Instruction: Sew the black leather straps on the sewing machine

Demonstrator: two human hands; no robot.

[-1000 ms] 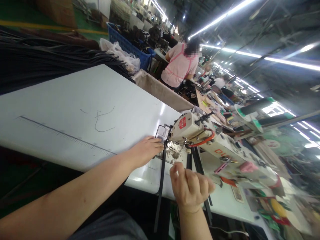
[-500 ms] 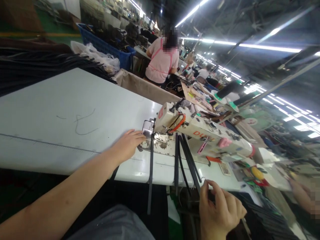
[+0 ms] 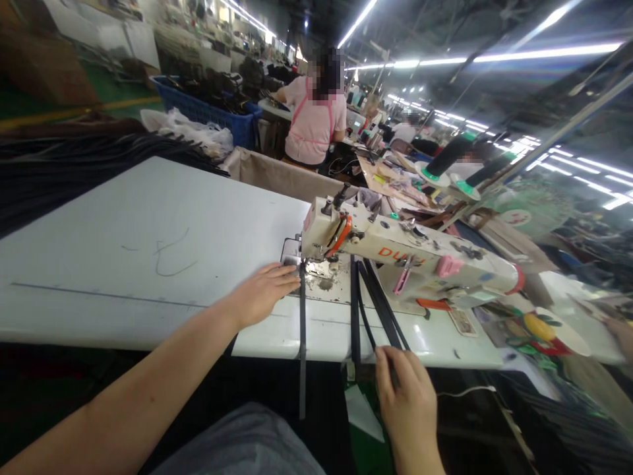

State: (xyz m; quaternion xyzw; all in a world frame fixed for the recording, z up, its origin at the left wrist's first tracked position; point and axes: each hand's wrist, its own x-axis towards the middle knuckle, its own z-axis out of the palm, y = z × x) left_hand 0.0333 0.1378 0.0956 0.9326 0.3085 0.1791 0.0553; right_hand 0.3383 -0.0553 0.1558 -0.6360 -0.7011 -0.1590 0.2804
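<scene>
My left hand [image 3: 264, 290] lies flat with its fingers stretched out, fingertips beside the presser foot and at the edge of a narrow black strip [image 3: 302, 343]. That strip runs from under the needle area of the sewing machine [image 3: 395, 251] and hangs over the table's front edge. Closed in a pinch, my right hand [image 3: 408, 389] is at the front edge, its fingertips at the lower end of a thin, curved black strip [image 3: 364, 310]. More black strips [image 3: 383, 307] lie beside it, coming from behind the machine arm.
The white tabletop [image 3: 99, 231] carries pencil marks. A pile of dark strips [image 3: 74, 165] lies at the far left. Behind are a blue basket [image 3: 208, 105], a plastic bag [image 3: 192, 135] and a seated person [image 3: 316, 122]. Black thread cones [image 3: 448, 158] stand at the right.
My right hand has moved left and slightly up, from the outer black strips to the thin curved one. My left hand stays flat beside the presser foot. The view has shifted slightly.
</scene>
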